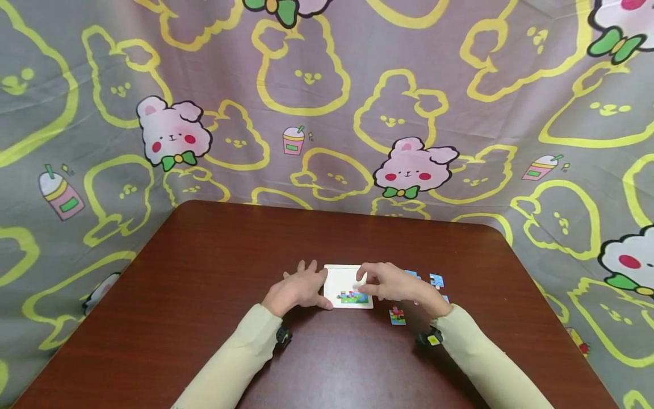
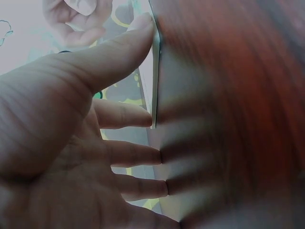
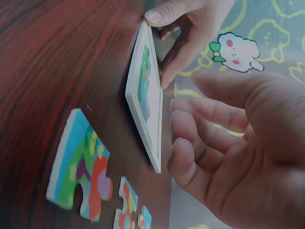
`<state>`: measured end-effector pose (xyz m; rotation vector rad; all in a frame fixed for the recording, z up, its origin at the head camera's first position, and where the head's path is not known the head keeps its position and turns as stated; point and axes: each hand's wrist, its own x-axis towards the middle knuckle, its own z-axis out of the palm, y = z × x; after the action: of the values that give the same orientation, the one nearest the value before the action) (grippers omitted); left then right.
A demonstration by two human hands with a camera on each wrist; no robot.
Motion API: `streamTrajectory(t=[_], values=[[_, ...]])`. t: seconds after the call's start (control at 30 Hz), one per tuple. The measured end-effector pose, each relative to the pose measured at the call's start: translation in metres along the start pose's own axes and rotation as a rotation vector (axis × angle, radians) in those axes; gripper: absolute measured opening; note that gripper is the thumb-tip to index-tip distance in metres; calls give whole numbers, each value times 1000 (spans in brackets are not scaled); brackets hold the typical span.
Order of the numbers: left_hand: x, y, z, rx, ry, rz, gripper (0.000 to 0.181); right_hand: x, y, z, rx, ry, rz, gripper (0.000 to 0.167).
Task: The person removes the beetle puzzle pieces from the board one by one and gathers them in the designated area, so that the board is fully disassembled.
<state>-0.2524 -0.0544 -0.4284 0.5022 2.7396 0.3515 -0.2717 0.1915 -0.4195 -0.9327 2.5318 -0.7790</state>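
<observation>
A white puzzle tray (image 1: 334, 278) lies on the table, with part of a colourful picture (image 1: 355, 297) filled in along its near side. My left hand (image 1: 301, 287) rests at the tray's left edge, thumb and index finger touching it while the other fairly straight fingertips stand on the table. Over the tray's right part hovers my right hand (image 1: 388, 281), fingers loosely bent. In the right wrist view, a gap shows between that hand's thumb and fingers, and I see nothing held there. A loose puzzle piece (image 3: 81, 167) lies nearest, partly red, green and blue.
More puzzle pieces (image 1: 436, 280) lie right of the tray, some partly hidden beneath the right forearm. The brown table (image 1: 245, 238) has a rounded far edge, backed by a grey curtain (image 1: 317, 187) with bear and rabbit prints. A band with a small device (image 1: 431, 339) circles each wrist.
</observation>
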Motion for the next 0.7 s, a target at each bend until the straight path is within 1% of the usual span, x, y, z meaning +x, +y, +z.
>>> streamTrajectory(t=[0.3, 0.5, 0.63, 0.7], values=[[0, 0, 0, 0, 8, 0, 87, 8, -1, 5, 21, -32, 2, 24], [-1, -1, 1, -10, 13, 6, 88, 12, -1, 10, 4, -50, -8, 23], [-1, 0, 0, -16, 13, 8, 87, 13, -1, 14, 43, -69, 20, 21], [-1, 0, 0, -15, 14, 9, 87, 14, -1, 16, 44, -72, 16, 20]])
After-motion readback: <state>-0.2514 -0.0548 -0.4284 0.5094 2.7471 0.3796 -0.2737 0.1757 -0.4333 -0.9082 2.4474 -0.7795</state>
